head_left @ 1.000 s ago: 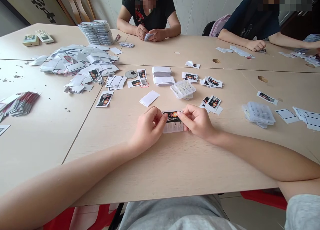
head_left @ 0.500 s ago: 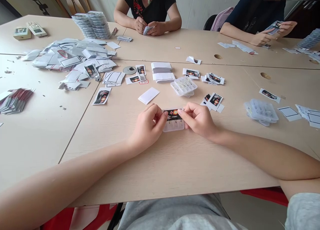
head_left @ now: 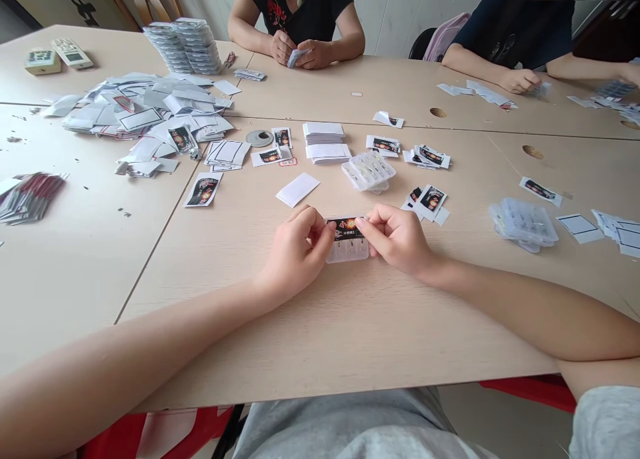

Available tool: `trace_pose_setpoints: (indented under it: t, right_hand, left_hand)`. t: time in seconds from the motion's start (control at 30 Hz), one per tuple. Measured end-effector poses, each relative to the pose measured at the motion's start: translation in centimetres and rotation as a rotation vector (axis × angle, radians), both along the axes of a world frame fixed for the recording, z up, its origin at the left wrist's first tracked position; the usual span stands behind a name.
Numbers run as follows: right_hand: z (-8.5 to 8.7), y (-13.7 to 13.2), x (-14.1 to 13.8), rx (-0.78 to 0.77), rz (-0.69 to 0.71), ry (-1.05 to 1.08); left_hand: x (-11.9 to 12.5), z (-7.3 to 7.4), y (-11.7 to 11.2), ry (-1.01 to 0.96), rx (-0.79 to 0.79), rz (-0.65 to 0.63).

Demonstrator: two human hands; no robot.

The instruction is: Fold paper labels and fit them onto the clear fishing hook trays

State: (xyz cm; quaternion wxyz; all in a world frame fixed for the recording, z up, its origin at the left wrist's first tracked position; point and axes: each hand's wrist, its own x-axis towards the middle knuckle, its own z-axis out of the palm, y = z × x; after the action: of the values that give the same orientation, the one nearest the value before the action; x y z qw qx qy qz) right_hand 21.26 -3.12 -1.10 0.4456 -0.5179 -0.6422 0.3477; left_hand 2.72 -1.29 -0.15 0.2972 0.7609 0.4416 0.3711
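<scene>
A small clear plastic box [head_left: 349,250] with compartments is held upright-facing between my hands above the near table edge. Across its upper part lies a black printed label [head_left: 346,228] with an orange burst. My left hand [head_left: 301,249] pinches the box's left side, thumb on the label's left end. On the other side my right hand [head_left: 397,239] grips it, thumb pressed on the label's right end. Tiny dark and metallic pieces show in the box, too small to name. Just beyond my hands are more clear boxes [head_left: 369,171] and loose black labels [head_left: 430,200].
White card stacks [head_left: 327,144] and a blank white card [head_left: 298,190] lie ahead. A heap of paper slips [head_left: 145,112] spreads at left, with stacked boxes [head_left: 185,46] behind. Clear boxes [head_left: 524,222] sit at right. Two people work across the table [head_left: 280,352].
My hands, the box and its label stay in place. At the far right, a co-worker's hands have parted and lowered; one now reaches toward the stack at the right edge.
</scene>
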Motion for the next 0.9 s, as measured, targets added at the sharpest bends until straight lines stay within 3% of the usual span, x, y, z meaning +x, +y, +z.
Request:
trace_pose_setpoints:
  t: [0.9]
  right_hand:
    - [-0.47, 0.11, 0.18, 0.028, -0.001, -0.089]
  left_hand:
    - [0.08, 0.17, 0.03, 0.047, 0.01, 0.025]
